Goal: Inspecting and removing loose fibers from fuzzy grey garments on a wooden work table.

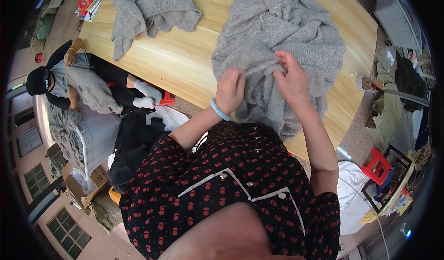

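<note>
Pinching fuzzy grey sweater (282,33), crumpled, rumpled folds

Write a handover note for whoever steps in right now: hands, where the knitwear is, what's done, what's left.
Left hand: pinching a fold of the grey knitted garment, pale bangle on the wrist.
Right hand: grip closed on the same fold, close beside the left; the knit is stretched taut between them.
Garment: bunched in a heap on the wooden table, its lower edge hanging over the near side.
Second grey knit: lies apart at the far left of the table, untouched.
Done: one spot on the garment picked up and pulled tight.
Left: cannot tell what is being worked at that spot; the rest of the heap is unsorted.
A seated person to the left holds another grey knit.
</note>
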Motion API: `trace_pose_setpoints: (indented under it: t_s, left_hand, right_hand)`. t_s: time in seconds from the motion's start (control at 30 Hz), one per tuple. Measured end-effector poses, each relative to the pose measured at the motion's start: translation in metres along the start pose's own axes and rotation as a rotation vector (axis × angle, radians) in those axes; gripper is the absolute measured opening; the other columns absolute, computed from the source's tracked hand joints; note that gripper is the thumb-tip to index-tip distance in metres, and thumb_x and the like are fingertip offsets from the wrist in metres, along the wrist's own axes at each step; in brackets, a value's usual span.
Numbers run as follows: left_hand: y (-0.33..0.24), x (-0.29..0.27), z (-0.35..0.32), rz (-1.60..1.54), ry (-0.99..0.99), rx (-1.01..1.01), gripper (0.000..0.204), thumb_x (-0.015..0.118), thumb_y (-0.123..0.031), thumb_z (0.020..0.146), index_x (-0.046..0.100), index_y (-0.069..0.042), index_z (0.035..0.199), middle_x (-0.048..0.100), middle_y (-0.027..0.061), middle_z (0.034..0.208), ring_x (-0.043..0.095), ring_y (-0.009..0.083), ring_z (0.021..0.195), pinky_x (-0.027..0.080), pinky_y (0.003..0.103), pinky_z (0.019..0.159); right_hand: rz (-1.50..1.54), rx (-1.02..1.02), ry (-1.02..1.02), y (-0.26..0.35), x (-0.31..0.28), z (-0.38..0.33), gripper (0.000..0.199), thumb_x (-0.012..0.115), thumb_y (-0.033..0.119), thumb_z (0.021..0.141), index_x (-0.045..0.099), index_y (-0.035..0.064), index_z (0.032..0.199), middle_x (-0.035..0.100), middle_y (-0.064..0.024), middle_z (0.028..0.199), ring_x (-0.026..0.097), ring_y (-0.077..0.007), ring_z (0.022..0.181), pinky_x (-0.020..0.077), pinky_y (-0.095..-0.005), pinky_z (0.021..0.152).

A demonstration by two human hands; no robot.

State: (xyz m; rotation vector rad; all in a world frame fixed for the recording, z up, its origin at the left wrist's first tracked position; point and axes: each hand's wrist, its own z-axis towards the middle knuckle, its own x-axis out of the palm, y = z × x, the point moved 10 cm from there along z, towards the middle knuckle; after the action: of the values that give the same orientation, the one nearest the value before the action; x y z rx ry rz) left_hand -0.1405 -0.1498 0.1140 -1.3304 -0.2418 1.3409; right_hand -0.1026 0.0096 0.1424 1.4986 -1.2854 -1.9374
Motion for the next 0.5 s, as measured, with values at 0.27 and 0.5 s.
trace_pose_setpoints:
  t_s: [0.27,0.5]
  left_hand:
    - [0.052,0.038,-0.035,-1.079,0.264,-1.010,0.013,0.048,-0.010,0.085,0.052,-0.001,0.093,0.055,0.0013,0.085,0.049,0.0053,0.075,0.040,0.019,0.064]
    - [0.054,0.034,-0.075,-0.492,0.840,-0.849,0.016,0.056,-0.016,0.083,0.056,-0.005,0.071,0.046,-0.0083,0.063,0.039,-0.0002,0.057,0.032,0.016,0.052]
  right_hand:
    - [-0.153,0.047,0.091,-0.054,0.025,-0.028,0.041,0.051,0.001,0.065,0.048,0.0051,0.106,0.056,-0.0153,0.096,0.055,-0.0311,0.089,0.0432,-0.0351,0.076]
    - [-0.244,0.044,0.041,-0.068,-0.001,-0.039,0.038,0.046,-0.002,0.062,0.052,0.0051,0.099,0.056,-0.0177,0.093,0.053,-0.0348,0.087,0.0431,-0.0346,0.075]
